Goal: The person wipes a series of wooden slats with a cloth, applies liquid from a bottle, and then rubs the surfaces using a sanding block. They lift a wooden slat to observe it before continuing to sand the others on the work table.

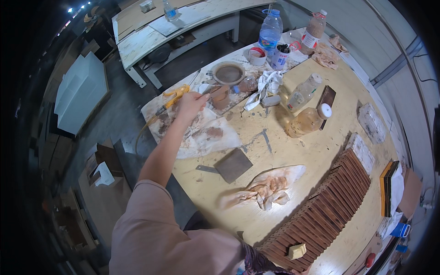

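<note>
My left hand [191, 105] reaches to the far left part of the table, its fingers pinched together. The fingertips meet the edge of a brown flat piece [220, 97]; whether they grip it I cannot tell. Just left of the hand lies a yellow air gun [176, 95] with a hose. Under the forearm and wrist spreads a stained white cloth [211, 140]. A round shallow dish [228, 73] stands beyond the fingers, and a small bottle [248, 84] lies on its side nearby. My right hand is out of view.
A long row of brown wooden strips [321, 206] bears a pale yellow block [297, 251]. Nearer me lie a crumpled stained cloth [270, 188] and a dark square sheet [233, 165]. Bottles, including one with amber liquid [305, 123], stand at the right and back.
</note>
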A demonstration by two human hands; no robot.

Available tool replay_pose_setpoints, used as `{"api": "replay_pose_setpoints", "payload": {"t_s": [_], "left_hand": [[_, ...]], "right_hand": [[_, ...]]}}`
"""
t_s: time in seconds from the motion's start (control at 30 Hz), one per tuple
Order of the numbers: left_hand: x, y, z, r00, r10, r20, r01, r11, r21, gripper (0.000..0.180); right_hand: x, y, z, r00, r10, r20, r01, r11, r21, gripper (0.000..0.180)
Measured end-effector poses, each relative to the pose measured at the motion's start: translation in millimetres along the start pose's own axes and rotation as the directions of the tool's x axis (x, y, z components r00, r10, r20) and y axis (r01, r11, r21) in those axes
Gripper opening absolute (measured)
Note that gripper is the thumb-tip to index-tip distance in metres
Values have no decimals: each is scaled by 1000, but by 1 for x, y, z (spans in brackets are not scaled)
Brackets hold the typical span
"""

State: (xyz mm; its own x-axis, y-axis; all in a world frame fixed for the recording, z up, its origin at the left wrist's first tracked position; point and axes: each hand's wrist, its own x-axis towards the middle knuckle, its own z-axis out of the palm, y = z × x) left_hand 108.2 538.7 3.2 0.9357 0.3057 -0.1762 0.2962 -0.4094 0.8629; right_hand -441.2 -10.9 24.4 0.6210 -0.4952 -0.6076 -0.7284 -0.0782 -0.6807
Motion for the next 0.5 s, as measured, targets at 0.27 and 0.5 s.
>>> {"api": "replay_pose_setpoints", "payload": {"t_s": [0.27, 0.5], "left_hand": [[-10, 24, -9, 888, 394, -236, -343, 911, 230, 13], [-12, 50, -14, 782, 621, 45, -473, 546, 691, 8]], "right_hand": [[6, 32, -8, 999, -39, -22, 42, 985, 167, 89], [4, 38, -7, 999, -31, -31, 38, 969, 244, 88]]}}
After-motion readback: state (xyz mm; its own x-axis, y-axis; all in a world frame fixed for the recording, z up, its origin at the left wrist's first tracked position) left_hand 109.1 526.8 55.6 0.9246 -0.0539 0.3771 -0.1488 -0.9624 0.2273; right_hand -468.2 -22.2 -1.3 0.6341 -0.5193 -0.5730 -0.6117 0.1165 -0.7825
